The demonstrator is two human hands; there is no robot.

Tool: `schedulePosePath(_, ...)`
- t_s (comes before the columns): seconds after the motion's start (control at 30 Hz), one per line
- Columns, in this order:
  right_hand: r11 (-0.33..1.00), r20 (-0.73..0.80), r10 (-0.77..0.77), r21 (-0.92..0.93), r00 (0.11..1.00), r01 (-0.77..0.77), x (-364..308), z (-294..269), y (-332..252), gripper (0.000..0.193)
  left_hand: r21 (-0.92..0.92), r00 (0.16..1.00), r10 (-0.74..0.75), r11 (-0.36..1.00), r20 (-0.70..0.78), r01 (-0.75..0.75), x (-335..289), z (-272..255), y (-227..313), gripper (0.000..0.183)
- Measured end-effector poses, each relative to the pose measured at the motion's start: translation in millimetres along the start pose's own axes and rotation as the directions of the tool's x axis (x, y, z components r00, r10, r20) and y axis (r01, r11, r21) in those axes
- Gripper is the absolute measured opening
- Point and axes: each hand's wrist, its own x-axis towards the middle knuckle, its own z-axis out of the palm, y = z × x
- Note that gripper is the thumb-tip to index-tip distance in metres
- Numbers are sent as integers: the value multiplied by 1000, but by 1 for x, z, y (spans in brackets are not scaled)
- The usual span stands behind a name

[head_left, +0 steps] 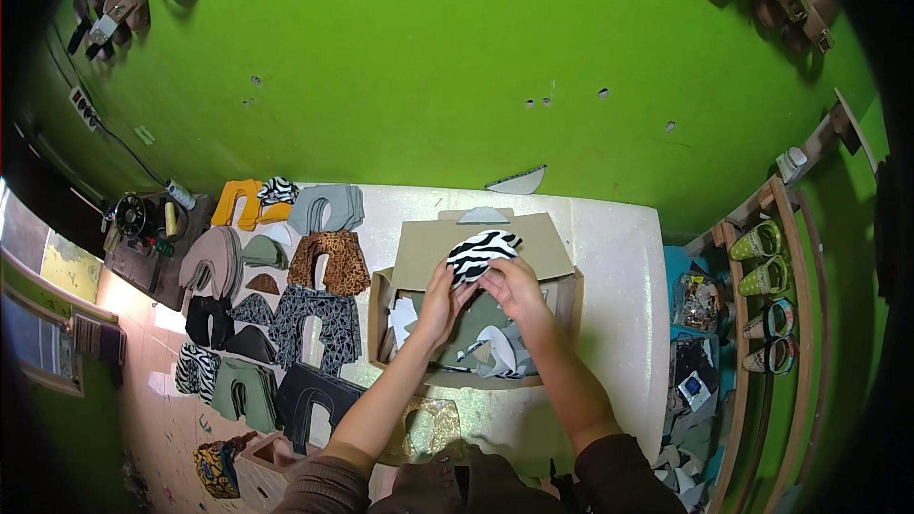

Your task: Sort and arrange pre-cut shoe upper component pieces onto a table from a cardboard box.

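Gripping a rounded, black-and-white zebra-striped piece (483,255) between left hand (442,305) and right hand (515,287).

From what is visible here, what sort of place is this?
Probably a small shoemaking workshop: brown leopard-print, arch-shaped cut pieces lie beside an open brown cardboard box, and green strapped sandals sit on a wooden rack.

head-worn fisheye, left one of the pair, aimed down past the wearer's forearms (383,419), pretty near the white table (621,276), facing the green wall (381,67) beyond
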Motion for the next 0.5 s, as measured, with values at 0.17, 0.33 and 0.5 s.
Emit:
schedulePosePath(0.17, 995, -39, 38, -94, 999, -41, -15, 9, 12, 19, -61, 998, 20, 998, -61, -24, -15, -4, 5, 33)
schedulePosePath(0.33, 860, 28, -145, -492, 989, 140, -17, 2, 23, 30, 174, 998, 41, 984, -48, -32, -25, -15, 12, 29)
schedulePosePath(0.5, -124, 540, -613, -787, 577, 604, -45, 4, 13, 87, 373, 1000, 21, 928, -22, -11, -33, -32, 26, 32)
